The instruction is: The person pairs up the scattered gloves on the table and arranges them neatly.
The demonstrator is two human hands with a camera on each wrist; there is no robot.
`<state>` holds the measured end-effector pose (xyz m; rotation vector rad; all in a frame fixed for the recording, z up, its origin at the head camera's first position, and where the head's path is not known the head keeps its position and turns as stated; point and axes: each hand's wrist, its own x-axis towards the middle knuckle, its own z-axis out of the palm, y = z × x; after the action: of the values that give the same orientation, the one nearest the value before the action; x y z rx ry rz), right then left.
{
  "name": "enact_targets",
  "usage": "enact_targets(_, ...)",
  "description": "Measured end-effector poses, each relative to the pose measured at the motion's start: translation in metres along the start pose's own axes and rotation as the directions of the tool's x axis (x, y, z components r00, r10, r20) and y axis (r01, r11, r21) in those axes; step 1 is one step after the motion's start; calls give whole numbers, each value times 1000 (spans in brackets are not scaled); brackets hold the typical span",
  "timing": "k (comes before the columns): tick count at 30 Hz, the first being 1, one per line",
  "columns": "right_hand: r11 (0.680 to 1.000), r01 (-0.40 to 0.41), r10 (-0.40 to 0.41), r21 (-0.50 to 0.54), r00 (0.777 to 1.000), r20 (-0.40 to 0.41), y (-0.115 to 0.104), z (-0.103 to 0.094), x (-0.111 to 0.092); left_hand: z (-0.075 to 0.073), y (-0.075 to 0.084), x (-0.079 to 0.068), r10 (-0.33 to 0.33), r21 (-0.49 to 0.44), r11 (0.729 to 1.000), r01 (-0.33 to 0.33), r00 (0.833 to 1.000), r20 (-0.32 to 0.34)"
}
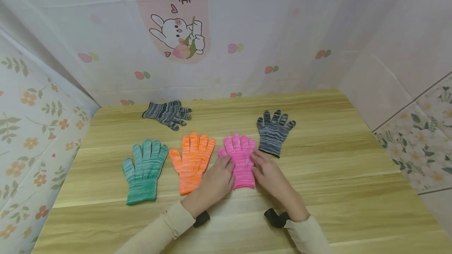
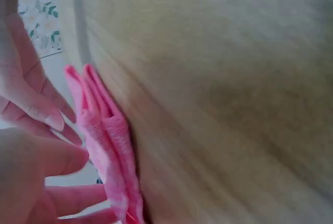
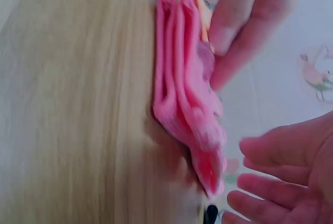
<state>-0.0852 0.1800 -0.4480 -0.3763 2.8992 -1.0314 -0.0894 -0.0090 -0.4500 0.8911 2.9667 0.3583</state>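
The pink knit glove lies flat on your wood-grain table, cuff toward you, between an orange knit glove on its left and a black-and-grey striped glove beyond its right side. Your two hands stand apart at its edges, neither clamped: your left hand's loosely extended fingers touch the left edge, and your right hand's spread fingertips sit just beside the right. Its fabric is mottled in lighter and deeper pink; the cuff shows several stacked layers edge-on, ending in a thin, brighter hem.
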Motion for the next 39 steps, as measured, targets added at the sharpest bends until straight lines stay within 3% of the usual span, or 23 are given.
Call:
enact_targets(6, 998, -15, 28, -63, 978, 208, -3, 11, -3, 7, 0, -4, 0, 69, 998, -8, 994, 114)
enact_targets(11, 992, 28, -2, -122, 977, 212, 0, 18, -7, 5, 3, -5, -32, 57, 998, 20, 972, 235)
enact_targets(14, 993, 26, -4, -119, 984, 178, 1, 19, -8, 4, 3, -5, -57, 7, 998, 57, 977, 203)
enact_targets(17, 994, -12, 20, -110, 998, 67, 0, 17, -8, 1, 3, -7, -126, -62, 989, 132, 987, 100)
enact_targets(19, 993, -60, 59, -105, 998, -18, -1, 15, -9, -1, 2, -10, -184, -129, 973, 189, 982, 52)
enact_targets(21, 989, -128, 124, -70, 990, -66, -2, 12, -9, -5, 2, -13, -225, -201, 952, 230, 973, 45)
enact_targets(26, 969, -237, 236, 67, 972, 18, -4, 10, -12, -6, -1, -21, -229, -384, 879, 282, 957, 178)
enact_targets(29, 963, -248, 244, 103, 969, 42, -4, 12, -13, -4, -1, -22, -232, -453, 833, 319, 943, 238)
enact_targets(32, 963, -244, 243, 117, 970, 27, -6, 14, -13, -2, -1, -21, -250, -479, 805, 349, 933, 259)
enact_targets(39, 962, -244, 240, 121, 970, 47, -8, 15, -12, 0, -2, -20, -257, -512, 779, 361, 929, 265)
